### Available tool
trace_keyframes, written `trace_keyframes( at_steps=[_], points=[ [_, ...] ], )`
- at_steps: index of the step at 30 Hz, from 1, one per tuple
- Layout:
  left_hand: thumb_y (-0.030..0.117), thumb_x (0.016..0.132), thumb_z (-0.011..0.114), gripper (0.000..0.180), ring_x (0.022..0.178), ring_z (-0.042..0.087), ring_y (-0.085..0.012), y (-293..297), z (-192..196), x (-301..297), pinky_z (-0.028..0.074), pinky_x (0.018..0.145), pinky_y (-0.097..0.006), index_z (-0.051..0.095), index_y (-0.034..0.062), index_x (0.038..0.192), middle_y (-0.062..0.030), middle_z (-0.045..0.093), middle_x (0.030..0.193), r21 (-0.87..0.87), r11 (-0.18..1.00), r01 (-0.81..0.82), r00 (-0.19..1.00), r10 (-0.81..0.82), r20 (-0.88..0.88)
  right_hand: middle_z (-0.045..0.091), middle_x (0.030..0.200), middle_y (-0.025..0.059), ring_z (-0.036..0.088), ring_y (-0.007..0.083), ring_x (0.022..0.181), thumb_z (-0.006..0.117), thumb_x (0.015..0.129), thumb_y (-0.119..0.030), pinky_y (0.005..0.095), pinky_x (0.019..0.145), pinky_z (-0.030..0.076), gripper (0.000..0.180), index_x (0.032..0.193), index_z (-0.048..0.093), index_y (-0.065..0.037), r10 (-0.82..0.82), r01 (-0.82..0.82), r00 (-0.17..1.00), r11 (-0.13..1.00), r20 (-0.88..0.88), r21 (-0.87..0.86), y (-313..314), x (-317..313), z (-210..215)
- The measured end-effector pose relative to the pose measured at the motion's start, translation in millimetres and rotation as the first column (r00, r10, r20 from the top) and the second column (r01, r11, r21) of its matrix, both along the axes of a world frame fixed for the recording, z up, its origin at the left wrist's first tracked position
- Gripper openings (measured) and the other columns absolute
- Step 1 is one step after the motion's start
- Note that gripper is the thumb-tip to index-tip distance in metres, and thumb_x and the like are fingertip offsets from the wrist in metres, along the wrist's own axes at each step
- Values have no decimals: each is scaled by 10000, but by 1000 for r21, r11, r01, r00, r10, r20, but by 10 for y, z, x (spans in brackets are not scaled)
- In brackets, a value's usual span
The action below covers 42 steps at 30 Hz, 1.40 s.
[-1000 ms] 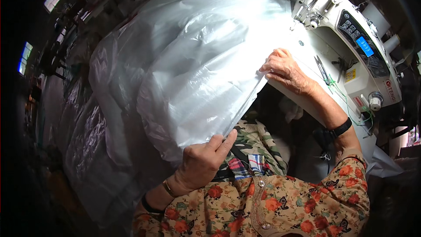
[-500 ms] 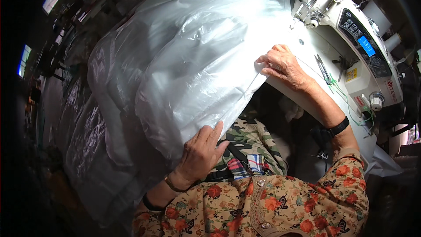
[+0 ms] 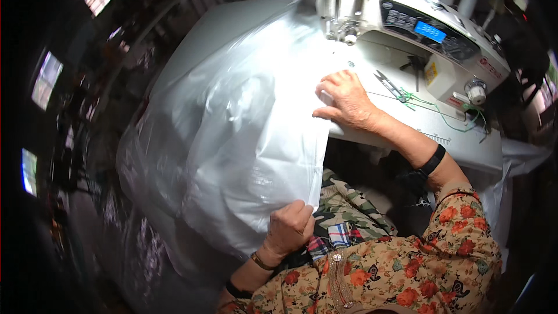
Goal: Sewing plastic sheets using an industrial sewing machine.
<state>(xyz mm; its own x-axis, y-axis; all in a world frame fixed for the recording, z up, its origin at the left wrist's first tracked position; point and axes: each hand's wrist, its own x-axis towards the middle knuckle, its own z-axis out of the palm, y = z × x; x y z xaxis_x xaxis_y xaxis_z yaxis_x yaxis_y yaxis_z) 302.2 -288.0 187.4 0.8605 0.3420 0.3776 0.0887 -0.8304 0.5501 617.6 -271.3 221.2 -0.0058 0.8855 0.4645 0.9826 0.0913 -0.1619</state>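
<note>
A large translucent white plastic sheet [image 3: 256, 139] spreads in loose folds across the sewing table, its near part hanging toward my lap. My left hand [image 3: 290, 225] is closed on the sheet's right edge at the near end, above my camouflage-patterned trousers. Farther up that edge, my right hand [image 3: 347, 102] lies with bent fingers and the thumb apart, its fingertips at the plastic. The white sewing machine [image 3: 401, 17] stands just beyond it, and its lamp brightens the sheet beside the needle area. Glare hides where the far edge meets the machine's foot.
Thread snips [image 3: 392, 87] and tangled green thread [image 3: 430, 104] lie on the table [image 3: 465, 145], right of my right hand. A small black tool [image 3: 416, 70] rests under the machine arm. Cones of thread [image 3: 468, 1] stand behind the machine. More plastic [image 3: 520, 160] hangs at the right.
My left hand has moved lower along the edge and closed on it. My right hand's thumb and fingers have parted. The view has turned, and the sheet's edge now runs more upright.
</note>
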Motion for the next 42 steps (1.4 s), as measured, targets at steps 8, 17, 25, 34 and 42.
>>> trace_keyframes(
  at_steps=[8, 17, 25, 34, 42],
  points=[
    [33, 758, 637, 55, 597, 578, -314, 134, -43, 103, 458, 538, -406, 644, 53, 808, -110, 515, 689, 58, 998, -27, 999, 29, -27, 560, 1359, 189, 507, 355, 1270, 683, 863, -545, 583, 1119, 285, 606, 1203, 606, -50, -40, 39, 999, 998, -23, -51, -4, 27, -29],
    [62, 792, 640, 166, 563, 557, -314, 556, 177, 617, 456, 517, -417, 506, 63, 695, -114, 482, 690, 239, 971, -16, 1000, 16, 3, 421, 1459, 289, 458, 406, 1322, 657, 889, -537, 556, 1139, 258, 767, 1410, 473, -4, -37, 24, 995, 992, -98, -128, 15, 34, 28],
    [46, 771, 664, 106, 575, 576, -339, 847, 382, 1139, 454, 530, -425, 573, 48, 716, -126, 554, 686, 282, 956, -77, 997, 81, -5, 419, 1446, 312, 450, 418, 1329, 653, 914, -477, 554, 1148, 259, 763, 1419, 432, 50, -41, 19, 984, 992, -175, -128, 21, 41, 37],
    [62, 785, 641, 98, 605, 609, -360, 1150, 384, 1856, 483, 576, -463, 599, 28, 704, -154, 606, 698, 311, 945, -99, 994, 107, -9, 484, 1398, 291, 505, 395, 1279, 546, 903, -77, 535, 1129, 303, 518, 1393, 445, 57, -28, 28, 980, 1000, -197, -2, 76, 118, -106],
    [91, 799, 628, 124, 600, 626, -367, 1331, 303, 2187, 492, 593, -440, 673, -20, 767, -193, 635, 667, 59, 981, -183, 977, 174, 127, 614, 1250, 204, 576, 329, 1189, 516, 892, -40, 509, 1057, 355, 433, 1320, 494, 21, -54, 84, 942, 993, -332, 79, 126, 112, -140]
  ],
)
